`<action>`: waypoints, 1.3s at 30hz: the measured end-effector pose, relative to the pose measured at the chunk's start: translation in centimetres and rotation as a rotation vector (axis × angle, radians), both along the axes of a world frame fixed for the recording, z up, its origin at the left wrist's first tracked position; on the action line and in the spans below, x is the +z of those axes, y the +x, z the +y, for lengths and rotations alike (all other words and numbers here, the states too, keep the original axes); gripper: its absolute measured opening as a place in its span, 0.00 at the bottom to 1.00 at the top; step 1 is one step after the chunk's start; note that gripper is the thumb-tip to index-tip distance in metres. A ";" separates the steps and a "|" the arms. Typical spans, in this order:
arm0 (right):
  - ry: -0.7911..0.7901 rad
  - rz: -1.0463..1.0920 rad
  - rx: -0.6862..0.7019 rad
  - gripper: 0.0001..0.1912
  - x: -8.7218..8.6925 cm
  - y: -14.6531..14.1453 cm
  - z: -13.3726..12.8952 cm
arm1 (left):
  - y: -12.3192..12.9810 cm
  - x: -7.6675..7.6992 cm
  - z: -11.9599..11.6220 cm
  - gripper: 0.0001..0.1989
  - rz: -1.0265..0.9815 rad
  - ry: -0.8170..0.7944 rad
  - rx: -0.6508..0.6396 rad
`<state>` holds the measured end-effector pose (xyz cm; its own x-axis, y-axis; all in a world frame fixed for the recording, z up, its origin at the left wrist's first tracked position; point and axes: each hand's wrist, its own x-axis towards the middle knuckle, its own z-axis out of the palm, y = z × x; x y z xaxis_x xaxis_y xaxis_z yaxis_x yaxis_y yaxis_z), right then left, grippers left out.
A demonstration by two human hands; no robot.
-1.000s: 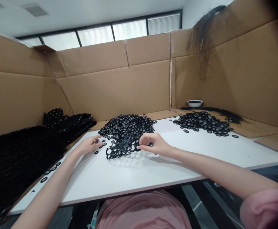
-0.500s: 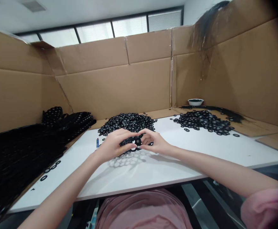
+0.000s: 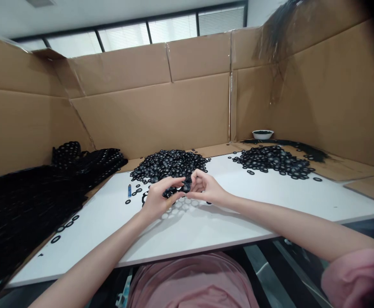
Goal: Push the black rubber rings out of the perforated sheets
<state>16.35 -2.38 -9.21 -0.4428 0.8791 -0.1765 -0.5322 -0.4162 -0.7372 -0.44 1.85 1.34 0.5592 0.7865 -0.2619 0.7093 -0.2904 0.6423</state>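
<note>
Over the middle of the white board, my left hand [image 3: 157,197] is closed on a bunch of joined black rings [image 3: 170,192], thumb below and fingers above. Part of the bunch is hidden behind that hand, and a lacy shadow falls on the board under it. My right hand [image 3: 208,188] is curled close by, its thumb and forefinger at a black ring [image 3: 186,187] on the bunch's right end. The two thumbs nearly meet. Just behind the hands lies a large heap of loose black rings [image 3: 170,164].
Another ring heap [image 3: 275,161] lies at the right rear, with a white bowl [image 3: 263,135] of small dark pieces behind it. Black ring-patterned sheeting [image 3: 23,205] covers the left side. A small blue tube [image 3: 129,191] rests on the board [image 3: 257,218]. Cardboard walls [image 3: 151,111] surround the table.
My left hand has shifted a little to the right and turned, so several loose rings near the blue tube show now. The right hand stays almost in place, its forefinger more raised.
</note>
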 end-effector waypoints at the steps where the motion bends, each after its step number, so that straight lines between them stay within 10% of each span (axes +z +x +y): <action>1: 0.007 -0.026 0.002 0.20 0.0 0.0 0.0 | 0.1 0.0 -0.1 0.16 -0.016 0.027 -0.014; 11: 0.100 -0.302 0.098 0.19 -0.6 -0.3 -0.2 | 0.0 -0.2 -0.3 0.13 -0.028 0.105 -0.042; 30: 0.195 -0.118 0.179 0.17 -0.5 -0.5 -0.6 | 0.4 -0.5 -1.0 0.10 0.034 -0.034 -0.030; 39: 0.073 0.017 0.251 0.21 0.3 0.0 -0.6 | -0.2 -0.8 -1.4 0.19 0.025 0.003 -0.227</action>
<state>16.32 -2.99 -8.93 -0.6512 0.7513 -0.1070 -0.4316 -0.4826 -0.7621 -0.65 0.49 0.53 0.7152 0.6421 -0.2759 0.6412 -0.4458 0.6246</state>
